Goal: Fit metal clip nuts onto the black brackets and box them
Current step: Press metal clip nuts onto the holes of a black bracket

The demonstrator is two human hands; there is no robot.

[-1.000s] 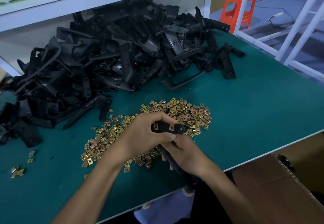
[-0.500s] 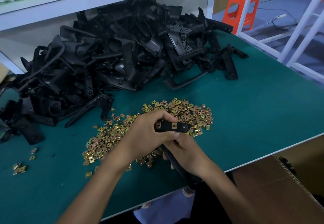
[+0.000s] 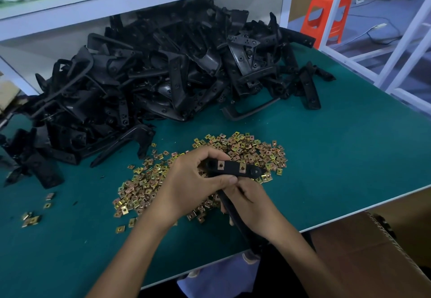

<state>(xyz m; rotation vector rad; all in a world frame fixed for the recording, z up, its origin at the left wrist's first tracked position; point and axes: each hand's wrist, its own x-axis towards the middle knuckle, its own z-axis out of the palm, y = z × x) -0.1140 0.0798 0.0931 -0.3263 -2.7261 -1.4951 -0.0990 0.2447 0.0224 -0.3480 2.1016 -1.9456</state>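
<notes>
A black bracket [image 3: 235,171] was held just above the green table [image 3: 349,158], over the heap of clip nuts [image 3: 254,149]. Its upper end was gripped by the left hand [image 3: 193,181], and its stem by the right hand [image 3: 253,207]. Two fitted nuts [image 3: 220,165] were seen on it. The bracket pile [image 3: 163,76] lay behind.
</notes>
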